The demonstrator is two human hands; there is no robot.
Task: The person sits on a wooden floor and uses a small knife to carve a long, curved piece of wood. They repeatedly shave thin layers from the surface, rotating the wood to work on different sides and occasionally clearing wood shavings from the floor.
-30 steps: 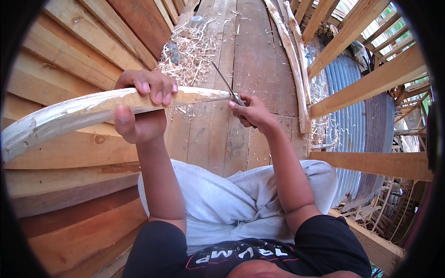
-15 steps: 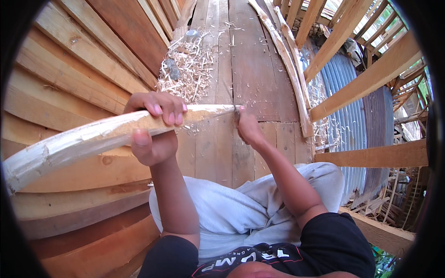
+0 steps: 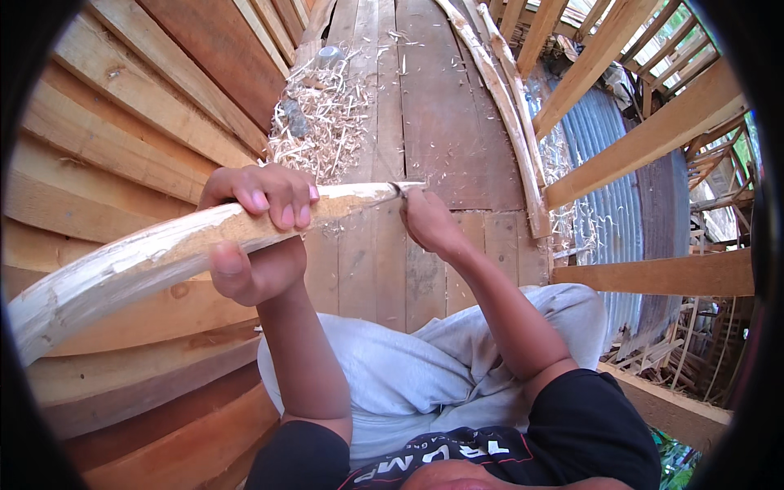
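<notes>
Observed along the left of the frame: stacked timber planks [image 3: 155, 94]. Noted from upper centre down to mid-frame: plank floor [image 3: 449, 90]. Seen at right: corrugated metal sheet [image 3: 603, 163], behind wooden rails. Located from the left edge to the centre: curved, pale, peeled pole [image 3: 114, 273], thick at left, tapering to a point. Recorded at upper right, lying on the floor: two slender poles [image 3: 494, 86]. Recorded at upper centre-left: heap of shavings [image 3: 331, 135]. Found left of centre: left hand [image 3: 276, 189], gripping the pole, fingers over its upper edge, thumb on its lower side. Found at centre: right hand [image 3: 425, 219], fingers curled closed on a thin dark tool [image 3: 397, 190], blurred, at the pole's narrow end; cannot tell exact contact. Sighted above the heap: small greyish container [image 3: 329, 55].
</notes>
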